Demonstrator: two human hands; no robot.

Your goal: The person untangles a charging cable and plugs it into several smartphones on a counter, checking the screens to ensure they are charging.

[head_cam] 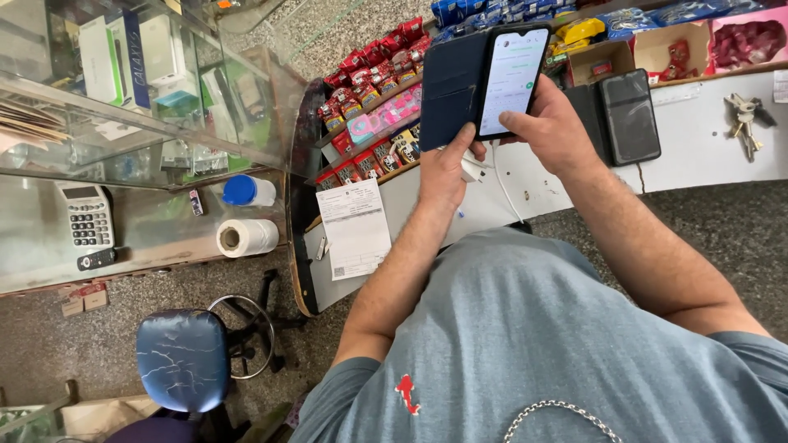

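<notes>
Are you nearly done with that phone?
Done: the case is flipped open and the phone is lit up. In hand: left hand holds the case, right hand holds the phone, thumb on its edge. Left: the other phone on the counter lies untouched.

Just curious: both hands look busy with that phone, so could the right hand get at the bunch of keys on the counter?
Probably yes: the keys lie uncovered on the white counter, but the right hand holds the phone.

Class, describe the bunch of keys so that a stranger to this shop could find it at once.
Start at the white counter in front of the person. Follow it past the closed black phone case toward its right end, below the pink box. The bunch of keys lies there alone, the only metal thing on that bare stretch.
</notes>
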